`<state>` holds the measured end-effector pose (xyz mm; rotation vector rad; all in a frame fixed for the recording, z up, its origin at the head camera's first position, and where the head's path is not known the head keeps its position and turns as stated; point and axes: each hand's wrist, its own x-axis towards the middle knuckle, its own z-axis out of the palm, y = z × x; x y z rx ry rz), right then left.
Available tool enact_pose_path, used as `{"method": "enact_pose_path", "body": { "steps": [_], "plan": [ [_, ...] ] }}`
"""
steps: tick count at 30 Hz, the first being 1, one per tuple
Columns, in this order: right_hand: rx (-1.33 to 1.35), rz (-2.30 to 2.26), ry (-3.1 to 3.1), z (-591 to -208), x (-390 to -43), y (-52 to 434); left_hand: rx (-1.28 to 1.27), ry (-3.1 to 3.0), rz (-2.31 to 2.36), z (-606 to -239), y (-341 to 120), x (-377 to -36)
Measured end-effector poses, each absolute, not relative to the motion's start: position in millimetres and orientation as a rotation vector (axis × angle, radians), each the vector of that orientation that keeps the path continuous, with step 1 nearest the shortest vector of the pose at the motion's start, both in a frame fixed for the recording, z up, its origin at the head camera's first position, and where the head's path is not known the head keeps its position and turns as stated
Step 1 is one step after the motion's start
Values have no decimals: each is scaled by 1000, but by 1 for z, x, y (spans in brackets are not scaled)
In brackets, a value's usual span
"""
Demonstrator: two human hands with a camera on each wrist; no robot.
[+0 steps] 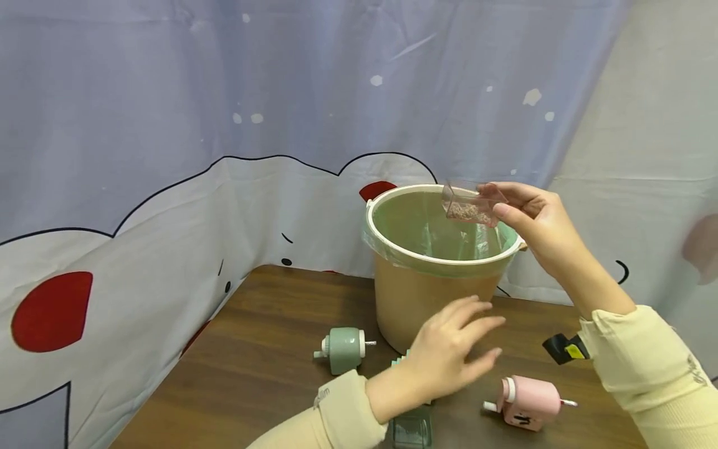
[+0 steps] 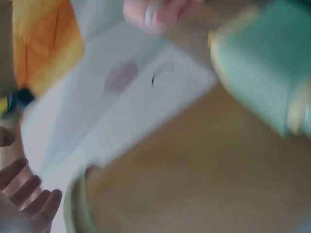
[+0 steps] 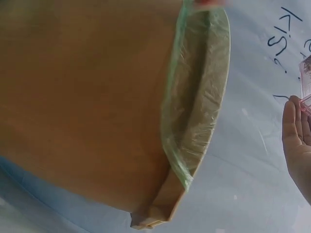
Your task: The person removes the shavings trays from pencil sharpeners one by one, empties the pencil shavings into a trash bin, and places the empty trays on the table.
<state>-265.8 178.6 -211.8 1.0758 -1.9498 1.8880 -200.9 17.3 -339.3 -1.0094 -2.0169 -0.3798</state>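
Note:
My right hand (image 1: 535, 218) pinches a clear pink plastic drawer (image 1: 471, 206) between thumb and fingers, over the mouth of a tan bucket (image 1: 432, 305). Pale shavings (image 1: 468, 212) lie in the drawer. In the right wrist view only part of that hand (image 3: 299, 145) and drawer (image 3: 306, 82) show, at the right edge. My left hand (image 1: 449, 349) is in front of the bucket with fingers spread and nothing in them. Beneath it, a clear dark-green drawer (image 1: 412, 430) sits on the table, and a teal object (image 1: 399, 360) is mostly hidden.
A green crank pencil sharpener (image 1: 344, 350) with a pencil in it stands left of the bucket. A pink one (image 1: 530, 402), also holding a pencil, is on the right of the brown wooden table (image 1: 241, 374). A green bag (image 1: 421, 227) lines the bucket. Printed curtains (image 1: 280, 93) hang behind.

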Motion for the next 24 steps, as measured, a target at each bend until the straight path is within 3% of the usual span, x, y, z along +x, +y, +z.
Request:
{"method": "enact_pose_path", "body": {
  "steps": [9,17,24],
  "plan": [
    [1032,1822,-2047,-187,-288,175,-829,-2034,-729,-289,-51,-255],
    [960,1773,-2119,-163,-306,174,-694,-2277,-1010,-283,-88,-297],
    [924,1766,-2181,-148,-323,168,-635,-2379,-1060,-284,-94,-302]
  ]
}}
